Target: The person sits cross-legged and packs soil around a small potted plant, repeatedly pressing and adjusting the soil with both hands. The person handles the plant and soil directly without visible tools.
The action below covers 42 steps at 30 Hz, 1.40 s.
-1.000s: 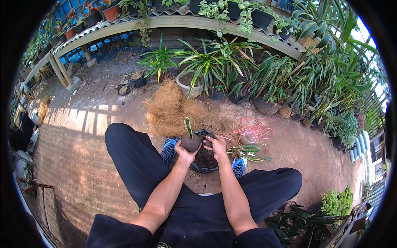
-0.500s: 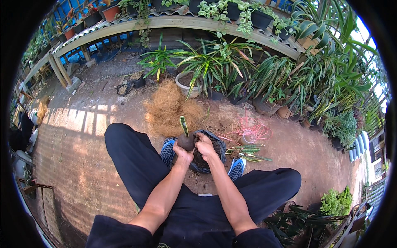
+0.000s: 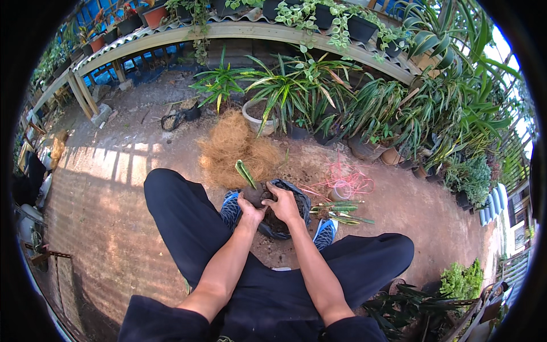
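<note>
A dark ball of soil [image 3: 254, 195] rests in my left hand [image 3: 249, 211], whose fingers curl round its underside and left. From its top a green snake plant leaf [image 3: 245, 172] with pale edges sticks up, tilted left. Against the ball's right side press the thumb and fingers of my right hand [image 3: 284, 205]; its fingertips are partly hidden. Just below and right of the ball, between my feet, stands an open black plastic bag [image 3: 306, 206] with dark soil inside. Both hands are over the bag's left part.
A heap of brown coconut fibre [image 3: 232, 145] lies beyond my hands. To the right are tangled pink string [image 3: 358, 175], a clear plastic cup [image 3: 341, 191] and several cut snake plant leaves [image 3: 348, 215]. Potted plants [image 3: 376, 108] line the far right, beside a raised shelf [image 3: 228, 31].
The soil ball has turned in my hands, and its leaf now leans further left. My right hand has shifted, its thumb and fingers now spread more against the ball.
</note>
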Available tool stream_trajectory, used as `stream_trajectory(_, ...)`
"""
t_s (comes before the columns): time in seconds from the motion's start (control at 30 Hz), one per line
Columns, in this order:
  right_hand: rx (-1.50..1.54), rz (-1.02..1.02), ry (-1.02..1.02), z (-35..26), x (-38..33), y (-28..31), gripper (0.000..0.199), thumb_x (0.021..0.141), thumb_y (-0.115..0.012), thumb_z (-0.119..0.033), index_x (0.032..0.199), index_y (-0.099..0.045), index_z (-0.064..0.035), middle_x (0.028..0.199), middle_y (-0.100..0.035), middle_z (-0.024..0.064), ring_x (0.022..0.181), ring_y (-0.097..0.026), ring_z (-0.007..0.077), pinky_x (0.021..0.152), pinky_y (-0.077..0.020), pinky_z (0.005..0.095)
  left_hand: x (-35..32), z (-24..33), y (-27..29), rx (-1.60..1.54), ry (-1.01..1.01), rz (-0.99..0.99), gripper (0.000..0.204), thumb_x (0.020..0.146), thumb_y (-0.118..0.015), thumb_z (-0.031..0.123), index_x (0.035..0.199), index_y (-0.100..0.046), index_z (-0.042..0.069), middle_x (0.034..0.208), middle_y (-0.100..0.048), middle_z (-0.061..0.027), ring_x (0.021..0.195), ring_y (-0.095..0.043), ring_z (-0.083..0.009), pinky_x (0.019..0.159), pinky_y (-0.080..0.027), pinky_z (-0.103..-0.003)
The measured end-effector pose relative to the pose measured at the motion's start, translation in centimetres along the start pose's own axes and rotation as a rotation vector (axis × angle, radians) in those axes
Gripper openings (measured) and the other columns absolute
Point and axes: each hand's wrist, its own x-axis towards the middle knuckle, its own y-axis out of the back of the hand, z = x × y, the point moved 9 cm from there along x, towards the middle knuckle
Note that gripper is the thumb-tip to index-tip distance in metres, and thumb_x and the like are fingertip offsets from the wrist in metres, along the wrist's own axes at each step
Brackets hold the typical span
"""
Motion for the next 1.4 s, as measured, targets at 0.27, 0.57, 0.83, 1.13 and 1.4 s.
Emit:
stream_trajectory(0.27, -0.05, -0.022, 0.108, 0.4, -0.3, -1.0, 0.088, 0.076, -0.072, -0.019, 0.144, -0.024, 0.0069, 0.15, -0.028, 0.0282, 0.139, -0.033, 0.041, 0.115, -0.0295, 0.0431, -1.4, -2.0, -1.8, -0.023, 0.136, -0.02, 0.052, 0.094, -0.028, 0.037, 0.117, -0.061, 0.004, 0.117, -0.064, -0.0165, 0.11, -0.061, -0.034, 0.102, -0.047, -0.051)
stream_trajectory(0.57, -0.107, 0.351, 0.193, 0.9, -1.4, -0.5, 0.072, 0.084, -0.072, -0.036, 0.132, -0.043, 0.0087, 0.135, -0.048, 0.0297, 0.131, -0.043, 0.0434, 0.109, -0.0359, 0.0459, -1.7, -3.5, -1.6, -0.005, 0.175, -0.023, 0.048, 0.094, -0.03, 0.038, 0.108, -0.065, 0.007, 0.107, -0.068, -0.012, 0.101, -0.065, -0.0292, 0.095, -0.05, -0.046)
stream_trajectory(0.83, -0.007, 0.422, 0.136, -0.3, -1.8, 0.4, 0.081, 0.075, -0.08, -0.041, 0.13, -0.046, 0.0082, 0.131, -0.053, 0.0272, 0.124, -0.05, 0.0415, 0.103, -0.0425, 0.0454, -1.3, -3.3, -0.9, -0.015, 0.134, -0.007, 0.046, 0.095, -0.033, 0.039, 0.108, -0.064, 0.008, 0.107, -0.069, -0.0097, 0.099, -0.066, -0.0268, 0.094, -0.05, -0.044)
stream_trajectory(1.13, 0.013, 0.641, 0.041, -0.4, -2.2, 1.7, 0.059, 0.078, -0.078, -0.031, 0.121, -0.06, 0.0051, 0.119, -0.062, 0.0278, 0.119, -0.056, 0.0427, 0.101, -0.0443, 0.0467, -1.5, -3.6, -1.8, 0.168, -0.015, -0.111, 0.04, 0.1, -0.036, 0.04, 0.097, -0.063, 0.01, 0.097, -0.067, -0.0058, 0.09, -0.065, -0.0214, 0.088, -0.052, -0.038)
stream_trajectory(1.4, -0.074, 0.379, 0.116, -0.8, -1.1, 0.5, 0.068, 0.081, -0.075, -0.029, 0.135, -0.051, 0.0027, 0.138, -0.049, 0.0269, 0.137, -0.038, 0.0414, 0.11, -0.0355, 0.0457, -1.1, -3.3, -1.2, 0.169, 0.032, -0.086, 0.045, 0.097, -0.034, 0.041, 0.112, -0.061, 0.009, 0.109, -0.067, -0.0099, 0.104, -0.063, -0.0272, 0.095, -0.05, -0.042)
